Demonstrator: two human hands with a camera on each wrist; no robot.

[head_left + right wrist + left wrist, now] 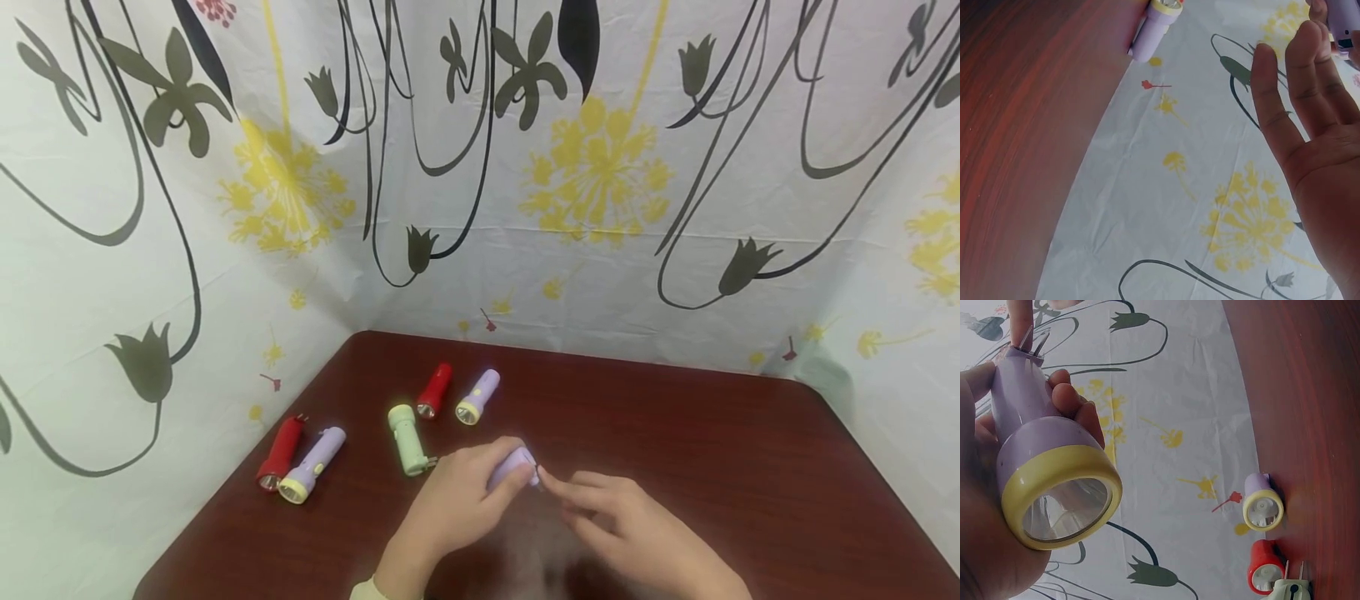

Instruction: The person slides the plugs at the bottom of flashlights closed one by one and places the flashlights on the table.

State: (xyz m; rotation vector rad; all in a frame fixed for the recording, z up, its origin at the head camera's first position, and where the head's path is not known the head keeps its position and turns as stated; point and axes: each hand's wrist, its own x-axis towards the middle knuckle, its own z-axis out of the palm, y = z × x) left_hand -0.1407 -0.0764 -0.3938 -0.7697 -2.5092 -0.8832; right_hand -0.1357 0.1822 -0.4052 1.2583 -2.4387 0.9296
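Note:
My left hand (468,492) grips a purple flashlight (1054,419) with a yellow rim round its lens. Two metal plug prongs (1040,342) stand out from its tail end. My right hand (622,517) is at that tail end, with a fingertip (1020,325) at the prongs; whether it presses them cannot be told. In the right wrist view, the other fingers (1266,81) of this hand extend loosely, away from the flashlight. Nearest to the left hand on the table lies a light green flashlight (408,442), its prongs out.
Behind the green flashlight lie a red flashlight (435,390) and a purple one (480,396). Farther left, another red flashlight (281,450) with prongs out lies beside a purple one (318,458). A patterned cloth (465,200) hangs round the dark wooden table (675,425).

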